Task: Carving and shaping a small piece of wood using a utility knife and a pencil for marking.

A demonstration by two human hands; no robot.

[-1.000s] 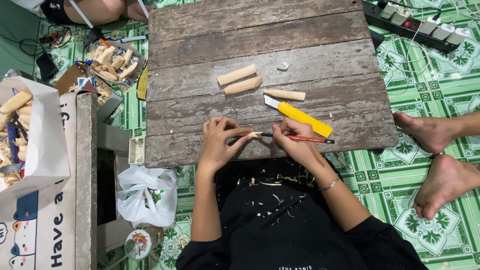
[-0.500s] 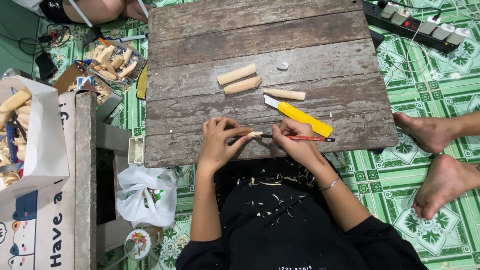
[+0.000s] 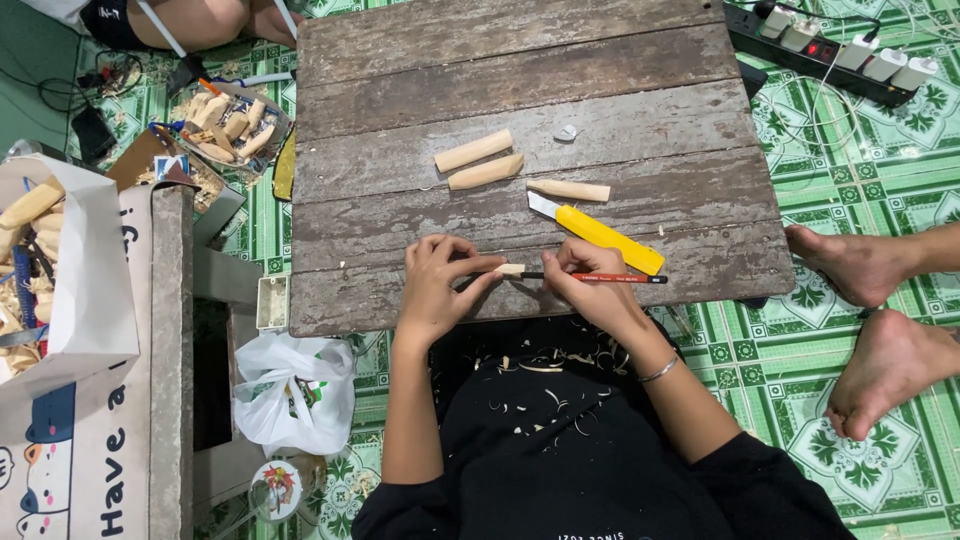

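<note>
At the near edge of the desk (image 3: 700, 170), the left hand (image 3: 435, 290) was closed on a small pale wooden piece (image 3: 508, 269), its fingers curled over one end and pressing the piece flat against the weathered planks. The right hand (image 3: 590, 285) was clamped in a writing grip on a red pencil (image 3: 600, 278), whose tip met the exposed end of the wooden piece while its shaft lay nearly level, pointing to the person's right. The step in hand appeared to be marking the piece; the work at this stage seemed to call for a steady left-hand hold and only small, controlled travel of the pencil tip. Both forearms ran up from the lap and converged on the piece, wrists low over the desk's edge; a thin bracelet circled the right wrist. Pale shavings (image 3: 540, 385) were scattered on the dark clothing below. Just beyond the right hand lay a yellow utility knife (image 3: 605, 235), blade end toward the desk's middle. Farther out, three shaped wooden sticks (image 3: 485, 160) rested well apart from the hands, with a small grey scrap (image 3: 566, 132) near them. Off the desk, another person's bare feet (image 3: 870, 310) rested on the green patterned floor to the right, and a white paper bag (image 3: 75, 290) holding more wooden pieces stood to the left.
</note>
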